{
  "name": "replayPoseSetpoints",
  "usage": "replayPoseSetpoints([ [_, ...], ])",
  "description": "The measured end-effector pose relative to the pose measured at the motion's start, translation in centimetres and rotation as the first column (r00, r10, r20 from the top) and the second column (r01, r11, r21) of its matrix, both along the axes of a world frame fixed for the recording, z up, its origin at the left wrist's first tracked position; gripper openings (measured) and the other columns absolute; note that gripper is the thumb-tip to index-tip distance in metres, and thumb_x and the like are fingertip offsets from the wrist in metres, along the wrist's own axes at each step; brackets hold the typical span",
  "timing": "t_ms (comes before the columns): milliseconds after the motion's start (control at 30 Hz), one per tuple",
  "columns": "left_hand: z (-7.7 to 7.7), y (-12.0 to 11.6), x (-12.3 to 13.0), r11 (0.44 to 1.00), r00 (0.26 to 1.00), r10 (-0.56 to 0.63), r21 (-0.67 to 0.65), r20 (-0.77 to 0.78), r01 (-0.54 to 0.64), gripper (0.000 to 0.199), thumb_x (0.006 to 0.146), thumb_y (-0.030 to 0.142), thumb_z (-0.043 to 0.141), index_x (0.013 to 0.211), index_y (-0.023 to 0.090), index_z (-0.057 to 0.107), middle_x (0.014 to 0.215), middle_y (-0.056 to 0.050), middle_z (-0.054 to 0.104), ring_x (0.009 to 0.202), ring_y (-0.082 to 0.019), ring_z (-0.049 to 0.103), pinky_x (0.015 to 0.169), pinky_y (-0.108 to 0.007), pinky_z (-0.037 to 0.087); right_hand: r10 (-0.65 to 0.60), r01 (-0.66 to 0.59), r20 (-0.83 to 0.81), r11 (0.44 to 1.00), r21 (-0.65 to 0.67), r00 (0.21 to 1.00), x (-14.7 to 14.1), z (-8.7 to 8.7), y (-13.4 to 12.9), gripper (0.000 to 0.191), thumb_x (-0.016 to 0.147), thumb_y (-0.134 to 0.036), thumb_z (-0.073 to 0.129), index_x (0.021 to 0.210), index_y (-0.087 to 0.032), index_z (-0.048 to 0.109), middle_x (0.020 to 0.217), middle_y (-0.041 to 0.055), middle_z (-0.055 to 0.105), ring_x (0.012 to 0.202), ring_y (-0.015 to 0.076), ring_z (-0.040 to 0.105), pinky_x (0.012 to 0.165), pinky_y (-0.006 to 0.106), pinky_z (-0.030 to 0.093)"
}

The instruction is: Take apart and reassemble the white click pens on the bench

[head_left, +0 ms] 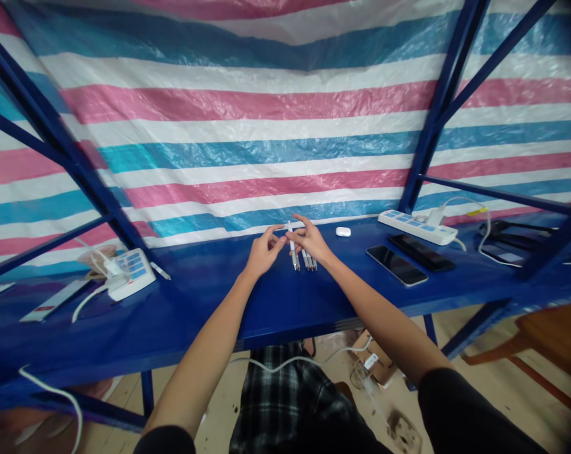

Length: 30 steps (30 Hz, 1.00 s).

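Several white pens with silver tips [306,260] lie side by side on the blue table top [209,309], their tips pointing toward me. One longer white pen [293,247] lies just left of them. My right hand [311,239] spreads its fingers over that pen's far end, though contact is hard to tell. My left hand [265,251] comes in from the left, its fingertips close beside the same pen. Neither hand clearly holds anything.
A white power strip [417,227] with a plugged-in cable stands at the back right, near several dark phones [396,265] and a white earbud case [342,231]. Another power strip [131,274] sits at left. Striped tarp [266,145] and blue steel frame [53,132] rise behind.
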<state>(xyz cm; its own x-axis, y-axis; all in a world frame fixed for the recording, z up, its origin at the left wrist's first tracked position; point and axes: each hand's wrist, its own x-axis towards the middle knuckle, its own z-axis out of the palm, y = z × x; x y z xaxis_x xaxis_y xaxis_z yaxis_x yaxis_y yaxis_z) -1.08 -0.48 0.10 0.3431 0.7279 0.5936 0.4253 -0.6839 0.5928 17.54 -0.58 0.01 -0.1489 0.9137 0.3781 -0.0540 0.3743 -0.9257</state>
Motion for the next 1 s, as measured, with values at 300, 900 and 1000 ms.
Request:
replayPoseSetpoints([
  [300, -0.8, 0.5, 1.2, 0.924, 0.969, -0.119, -0.332, 0.214, 0.187, 0.077, 0.080, 0.048, 0.077, 0.145, 0.019, 0.048, 0.072, 0.001, 0.069, 0.051, -0.012, 0.059, 0.051, -0.022, 0.045, -0.132, 0.134, 0.042, 0.990, -0.044, 0.990, -1.3, -0.5, 0.3, 0.049, 0.080, -0.058, 0.075, 0.102, -0.023, 0.047, 0.055, -0.0049, 0.063, 0.044, 0.0195, 0.065, 0.041, 0.026, 0.051],
  [900, -2.9, 2.6, 0.6, 0.982, 0.963, 0.116, -0.117, -0.242, -0.148, 0.024, 0.092, 0.035, 0.062, 0.110, 0.023, 0.074, 0.084, -0.005, 0.076, 0.076, -0.022, 0.070, 0.073, -0.033, 0.051, -0.503, 0.557, 0.513, 0.829, 0.058, 0.696, 4.6, -0.2, 2.5, 0.022, 0.085, -0.036, 0.064, 0.073, -0.018, 0.068, 0.066, 0.0063, 0.067, 0.070, 0.0208, 0.065, 0.071, 0.030, 0.047],
  [1000, -3.1, 2.7, 0.5, 0.988, 0.961, 0.084, -0.106, -0.265, -0.115, 0.025, 0.093, 0.034, 0.061, 0.110, 0.023, 0.074, 0.083, -0.004, 0.075, 0.075, -0.021, 0.068, 0.074, -0.033, 0.051, -0.416, 0.448, 0.262, 0.891, -0.073, 0.871, 4.5, -0.4, 2.9, 0.016, 0.075, -0.026, 0.066, 0.087, -0.016, 0.068, 0.071, 0.0032, 0.066, 0.061, 0.0166, 0.060, 0.062, 0.028, 0.047],
])
